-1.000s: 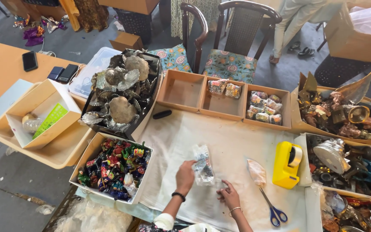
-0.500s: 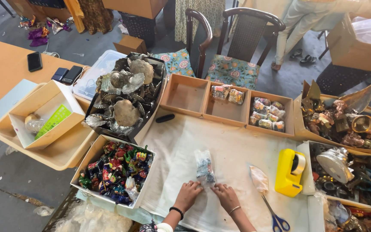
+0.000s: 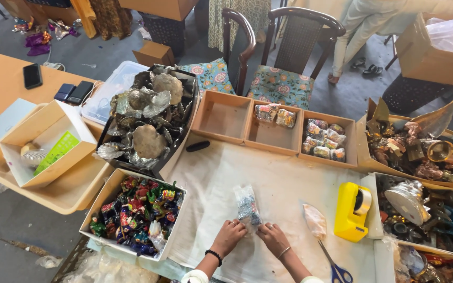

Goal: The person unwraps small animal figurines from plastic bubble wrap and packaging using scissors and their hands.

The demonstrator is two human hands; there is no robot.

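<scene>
While you are leaning over the cloth-covered tabletop point(image 3: 289, 178), your left hand point(image 3: 229, 236) and right hand point(image 3: 272, 237) are both pinching the lower end of a small clear packet point(image 3: 247, 206), pressing it flat against the cloth. Just to your right are lying another packet point(image 3: 314, 220), scissors point(image 3: 334, 267) and a yellow tape dispenser point(image 3: 351, 210); a box of coloured trinkets point(image 3: 135, 212) is sitting to your left

I count 3 open brown compartment boxes point(image 3: 247, 121) along the cloth, 2 wooden chairs point(image 3: 284, 47), 3 phones point(image 3: 32, 76) on the orange table. I see 1 yellow tape dispenser point(image 3: 351, 211), 1 pair of blue-handled scissors point(image 3: 334, 267), 1 black marker point(image 3: 198, 146).
</scene>
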